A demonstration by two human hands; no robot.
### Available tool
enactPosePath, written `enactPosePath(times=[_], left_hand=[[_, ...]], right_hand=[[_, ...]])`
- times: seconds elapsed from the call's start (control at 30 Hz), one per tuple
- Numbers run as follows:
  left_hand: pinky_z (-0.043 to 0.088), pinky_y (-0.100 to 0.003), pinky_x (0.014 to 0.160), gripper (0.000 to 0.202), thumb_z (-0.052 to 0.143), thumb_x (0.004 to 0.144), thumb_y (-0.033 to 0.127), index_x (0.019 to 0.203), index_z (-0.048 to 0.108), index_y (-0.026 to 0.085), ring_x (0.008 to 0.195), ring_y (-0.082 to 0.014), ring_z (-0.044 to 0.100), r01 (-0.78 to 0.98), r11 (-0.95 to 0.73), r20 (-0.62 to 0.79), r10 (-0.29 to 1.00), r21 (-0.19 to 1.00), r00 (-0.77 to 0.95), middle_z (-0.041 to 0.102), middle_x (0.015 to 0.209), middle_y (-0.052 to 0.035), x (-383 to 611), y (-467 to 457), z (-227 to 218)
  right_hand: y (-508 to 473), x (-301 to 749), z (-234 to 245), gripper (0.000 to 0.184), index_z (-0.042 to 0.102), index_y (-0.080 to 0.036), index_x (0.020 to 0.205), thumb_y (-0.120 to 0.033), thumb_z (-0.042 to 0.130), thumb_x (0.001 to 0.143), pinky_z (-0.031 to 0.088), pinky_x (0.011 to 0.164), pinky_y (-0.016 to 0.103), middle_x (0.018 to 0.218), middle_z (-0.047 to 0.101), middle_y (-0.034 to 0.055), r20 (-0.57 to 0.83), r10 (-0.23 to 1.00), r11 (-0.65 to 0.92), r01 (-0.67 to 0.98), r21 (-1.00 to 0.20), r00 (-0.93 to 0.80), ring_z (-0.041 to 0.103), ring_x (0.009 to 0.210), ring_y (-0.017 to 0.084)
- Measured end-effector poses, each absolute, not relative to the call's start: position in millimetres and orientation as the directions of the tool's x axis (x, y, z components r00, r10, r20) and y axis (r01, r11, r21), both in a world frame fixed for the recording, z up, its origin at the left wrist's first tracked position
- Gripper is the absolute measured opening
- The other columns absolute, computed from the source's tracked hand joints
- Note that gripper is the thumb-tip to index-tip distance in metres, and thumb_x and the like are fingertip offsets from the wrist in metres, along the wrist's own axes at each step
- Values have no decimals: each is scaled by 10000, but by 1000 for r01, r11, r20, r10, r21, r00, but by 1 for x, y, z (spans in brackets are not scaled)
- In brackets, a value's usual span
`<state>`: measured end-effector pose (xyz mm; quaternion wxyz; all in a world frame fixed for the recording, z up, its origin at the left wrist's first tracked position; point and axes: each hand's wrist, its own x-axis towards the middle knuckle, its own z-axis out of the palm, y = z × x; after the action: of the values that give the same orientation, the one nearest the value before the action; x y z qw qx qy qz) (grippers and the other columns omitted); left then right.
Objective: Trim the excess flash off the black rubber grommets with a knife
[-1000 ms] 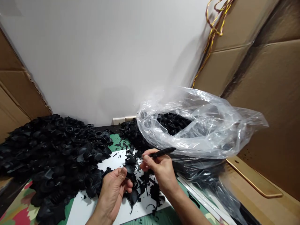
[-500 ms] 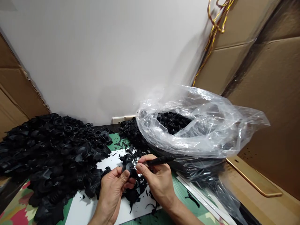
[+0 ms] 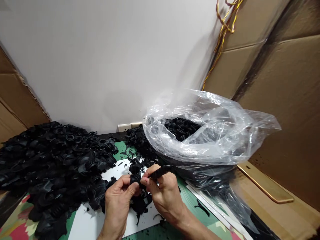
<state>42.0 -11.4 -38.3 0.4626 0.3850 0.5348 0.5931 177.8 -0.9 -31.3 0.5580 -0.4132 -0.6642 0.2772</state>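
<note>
Between the thumb and fingers of my left hand (image 3: 120, 198) is a small black ribbed rubber bellows (image 3: 135, 178). My right hand (image 3: 162, 191) is closed like a pen grip around a slim tool with a black wrapped handle (image 3: 161, 171). The handle points up and right; its tip is hidden at the bellows, so I cannot tell what kind it is. Both hands meet over a white sheet (image 3: 86, 221) strewn with black rubber scraps (image 3: 140, 205). A big heap of black rubber pieces (image 3: 57, 160) spreads to the left of my hands.
A clear plastic bag (image 3: 200, 148) with black ribbed parts inside stands at the right. Behind it rise cardboard (image 3: 282, 80) and twisted yellow-brown wires (image 3: 220, 46). A gold-rimmed phone (image 3: 266, 185) lies on cardboard at far right. A white wall (image 3: 107, 60) closes off the back.
The bellows has been turned in my left hand, so its ribs now show. My right hand has moved slightly left and the tool handle tilts more steeply. The whole view has shifted slightly.
</note>
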Motion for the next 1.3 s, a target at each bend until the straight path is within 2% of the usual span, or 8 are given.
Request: enactPosePath(times=[0.07,0.17,0.27,0.4,0.6,0.87,1.1,1.3], left_hand=[[466,-200,516,357,852,455,414,635,711,140,505,-108,559,-224,-3,-83,924,975,-373,650,559,8,41,-10,-36],[498,-197,518,387,862,428,429,612,686,137,517,-121,606,-344,5,-155,899,939,-411,653,555,6,40,-9,-31],[509,-196,493,372,864,449,415,586,666,131,522,-131,627,-396,40,-182,927,917,-328,649,556,5,41,-9,-27],[518,-205,482,387,861,456,429,590,664,123,513,-136,629,-413,62,-196,936,909,-291,662,556,-13,40,-8,-28],[515,-198,482,364,861,467,411,592,668,128,522,-128,624,-407,57,-185,941,912,-284,655,560,-1,41,-9,-27],[485,-183,516,325,833,531,382,697,704,134,526,-99,581,-257,53,-124,956,965,-267,682,625,-9,41,-11,-30],[455,-211,510,276,804,547,351,707,699,152,523,-107,536,-71,32,-52,950,997,-306,640,624,15,40,-13,-37],[441,-233,542,191,766,593,325,669,700,163,580,-134,512,93,-51,71,972,994,-223,620,633,7,38,-13,-41]], right_hand=[[2,183,-36,135,545,-185,643,-143,507,766,398,522,256,615,583,30,490,870,473,377,-796,-59,526,534,151],[7,189,-41,128,524,-187,610,-126,521,722,380,532,264,595,577,28,296,951,303,465,-832,-90,513,545,162],[11,189,-39,55,572,-183,690,-196,554,741,388,549,262,629,584,22,223,972,234,351,-907,-73,518,576,167],[8,188,-30,167,574,-168,748,-332,553,773,388,524,259,607,535,5,202,978,206,119,-971,-45,495,548,155],[3,189,-28,243,557,-167,736,-397,543,813,363,532,250,623,498,-8,303,951,304,9,-953,-58,452,563,134],[6,188,-33,277,575,-165,746,-437,604,791,351,519,242,621,479,-21,270,962,261,-159,-952,-33,420,555,117],[7,187,-27,257,653,-167,755,-405,725,689,396,486,235,620,581,0,199,979,203,-352,-914,49,531,537,129],[3,180,-32,182,691,-184,781,-339,733,695,430,515,247,618,616,-3,212,976,217,-304,-928,49,539,542,128]])
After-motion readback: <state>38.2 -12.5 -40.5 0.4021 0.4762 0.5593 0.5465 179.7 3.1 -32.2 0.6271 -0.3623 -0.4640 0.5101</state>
